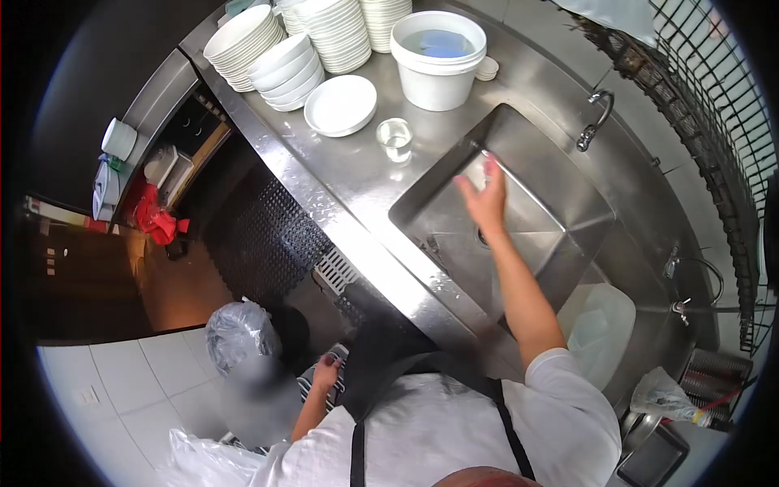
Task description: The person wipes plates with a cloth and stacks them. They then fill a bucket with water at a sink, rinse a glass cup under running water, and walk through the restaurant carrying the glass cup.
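My right hand (487,201) reaches over the steel sink (527,268), thumb and fingers apart, holding nothing I can see. Low at my side, my left hand (327,373) is curled in beside the black apron (373,357). A black-and-white striped fabric (312,390) shows next to it; whether the fingers grip it is hidden. On the steel counter left of the sink stands a clear glass (394,140). A white bowl (341,105) sits beyond it. Behind the sink's far left corner is a white bucket (434,85) with liquid and something blue inside.
Stacks of white bowls (333,40) line the counter's far end. Two taps, a near one (699,280) and a far one (599,118), rise along the wall. A translucent tub (604,325) stands right of the sink. A plastic-lined bin (242,333) is on the floor at left.
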Action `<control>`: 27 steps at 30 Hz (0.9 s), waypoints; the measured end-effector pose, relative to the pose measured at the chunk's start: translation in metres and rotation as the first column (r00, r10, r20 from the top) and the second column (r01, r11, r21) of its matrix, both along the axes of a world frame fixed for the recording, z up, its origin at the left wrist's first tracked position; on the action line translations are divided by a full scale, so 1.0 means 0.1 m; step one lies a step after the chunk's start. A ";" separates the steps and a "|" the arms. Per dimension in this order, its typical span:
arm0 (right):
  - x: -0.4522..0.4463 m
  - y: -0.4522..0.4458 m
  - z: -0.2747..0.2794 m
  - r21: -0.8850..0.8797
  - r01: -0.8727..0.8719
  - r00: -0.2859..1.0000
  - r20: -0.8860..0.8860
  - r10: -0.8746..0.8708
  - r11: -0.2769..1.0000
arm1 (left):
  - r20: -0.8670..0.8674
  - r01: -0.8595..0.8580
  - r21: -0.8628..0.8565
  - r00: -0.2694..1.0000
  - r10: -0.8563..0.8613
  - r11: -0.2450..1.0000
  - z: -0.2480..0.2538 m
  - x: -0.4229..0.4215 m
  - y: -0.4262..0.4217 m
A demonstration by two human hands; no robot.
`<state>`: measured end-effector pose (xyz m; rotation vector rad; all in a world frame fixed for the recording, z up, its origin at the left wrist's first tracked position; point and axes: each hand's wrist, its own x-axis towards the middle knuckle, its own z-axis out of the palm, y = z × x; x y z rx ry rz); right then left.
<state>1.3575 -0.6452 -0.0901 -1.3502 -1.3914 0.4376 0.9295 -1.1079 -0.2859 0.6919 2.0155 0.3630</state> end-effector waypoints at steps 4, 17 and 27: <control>-0.88 0.09 0.21 -0.151 -0.083 0.992 0.081 0.096 0.985 | 0.072 0.059 0.007 0.996 -0.060 0.998 -0.11 -0.48 0.83; -1.60 0.75 -0.09 -0.165 0.100 0.986 0.149 -0.076 0.981 | 0.258 -0.472 -0.029 0.848 0.462 0.881 0.15 -1.93 1.26; -1.53 0.84 -0.25 -0.070 0.141 0.987 0.094 -0.134 0.988 | 0.202 -0.306 -0.155 0.921 0.333 0.939 0.08 -1.34 0.94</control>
